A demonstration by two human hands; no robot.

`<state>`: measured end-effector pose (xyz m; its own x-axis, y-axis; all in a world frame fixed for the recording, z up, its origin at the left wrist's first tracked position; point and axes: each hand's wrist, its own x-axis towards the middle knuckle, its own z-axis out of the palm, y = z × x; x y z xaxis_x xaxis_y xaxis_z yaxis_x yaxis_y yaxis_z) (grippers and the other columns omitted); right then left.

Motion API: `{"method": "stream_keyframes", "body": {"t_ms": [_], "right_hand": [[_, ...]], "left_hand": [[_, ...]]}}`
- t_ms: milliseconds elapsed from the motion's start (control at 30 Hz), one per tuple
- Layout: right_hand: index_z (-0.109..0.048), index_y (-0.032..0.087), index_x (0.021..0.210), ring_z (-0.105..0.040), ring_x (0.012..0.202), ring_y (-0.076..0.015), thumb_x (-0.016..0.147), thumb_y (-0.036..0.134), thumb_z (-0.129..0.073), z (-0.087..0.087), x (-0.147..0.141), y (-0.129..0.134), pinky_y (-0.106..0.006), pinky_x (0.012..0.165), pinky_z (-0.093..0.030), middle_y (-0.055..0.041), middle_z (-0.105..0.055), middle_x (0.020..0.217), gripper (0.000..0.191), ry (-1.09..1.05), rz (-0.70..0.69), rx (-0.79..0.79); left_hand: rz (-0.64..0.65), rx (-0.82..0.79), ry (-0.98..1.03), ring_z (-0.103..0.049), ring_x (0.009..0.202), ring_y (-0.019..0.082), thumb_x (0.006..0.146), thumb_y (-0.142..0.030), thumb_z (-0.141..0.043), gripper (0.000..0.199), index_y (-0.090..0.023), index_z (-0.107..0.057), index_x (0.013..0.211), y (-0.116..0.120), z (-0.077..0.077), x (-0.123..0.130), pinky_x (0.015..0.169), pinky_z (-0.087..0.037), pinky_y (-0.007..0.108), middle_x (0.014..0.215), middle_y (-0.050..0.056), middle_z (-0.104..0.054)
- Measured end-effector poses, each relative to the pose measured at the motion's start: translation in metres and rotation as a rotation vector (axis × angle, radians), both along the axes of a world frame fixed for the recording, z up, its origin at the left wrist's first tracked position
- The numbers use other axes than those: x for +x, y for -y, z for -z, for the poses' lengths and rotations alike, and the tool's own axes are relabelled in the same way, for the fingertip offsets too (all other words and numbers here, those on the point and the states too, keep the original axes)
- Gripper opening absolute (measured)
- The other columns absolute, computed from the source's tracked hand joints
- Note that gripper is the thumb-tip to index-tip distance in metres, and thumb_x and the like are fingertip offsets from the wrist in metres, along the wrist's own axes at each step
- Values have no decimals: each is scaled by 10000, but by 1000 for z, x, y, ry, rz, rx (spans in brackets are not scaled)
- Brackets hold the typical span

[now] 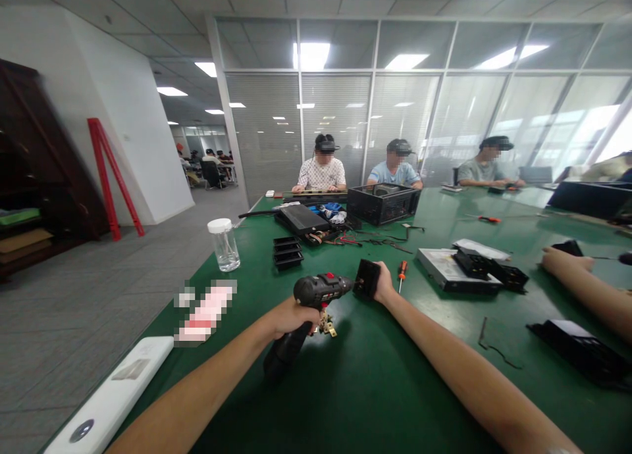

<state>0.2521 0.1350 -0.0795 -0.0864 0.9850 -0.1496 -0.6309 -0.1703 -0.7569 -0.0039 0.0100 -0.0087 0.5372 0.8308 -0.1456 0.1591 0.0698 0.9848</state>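
Note:
My left hand is closed around the handle of a black cordless drill with red details. The drill points right, its tip at or very near a small black box-shaped part; I cannot tell if they touch. My right hand grips that part from its right side, raised above the green table. Small brass-coloured metal pieces lie below the drill. Just right of my right hand rests an orange-handled screwdriver.
Stacked black trays and a clear jar stand left. Behind them are a black computer case and loose cables. A silver drive unit lies right, near a co-worker's hand. Several people sit around the table.

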Motion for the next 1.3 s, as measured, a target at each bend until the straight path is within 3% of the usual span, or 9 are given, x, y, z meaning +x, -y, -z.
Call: {"method": "stream_keyframes", "body": {"t_ms": [933, 1300], "right_hand": [[-458, 208, 586, -481, 375, -166, 695, 404, -424, 0, 0, -1, -299, 378, -406, -12, -513, 446, 227, -5, 10, 1], [-450, 215, 589, -486, 391, -165, 696, 400, -427, 0, -1, 0, -294, 382, -412, -10, -508, 445, 215, -7, 14, -8]], "left_hand": [[11, 4, 20, -474, 482, 111, 536, -129, -529, 127, -107, -588, 647, -4, 6, -2, 480, -366, 243, 536, -3, -535], [7, -2, 3, -471, 487, 110, 534, -135, -531, 109, -108, -589, 622, -2, 1, -1, 485, -362, 239, 523, -2, -530]]}}
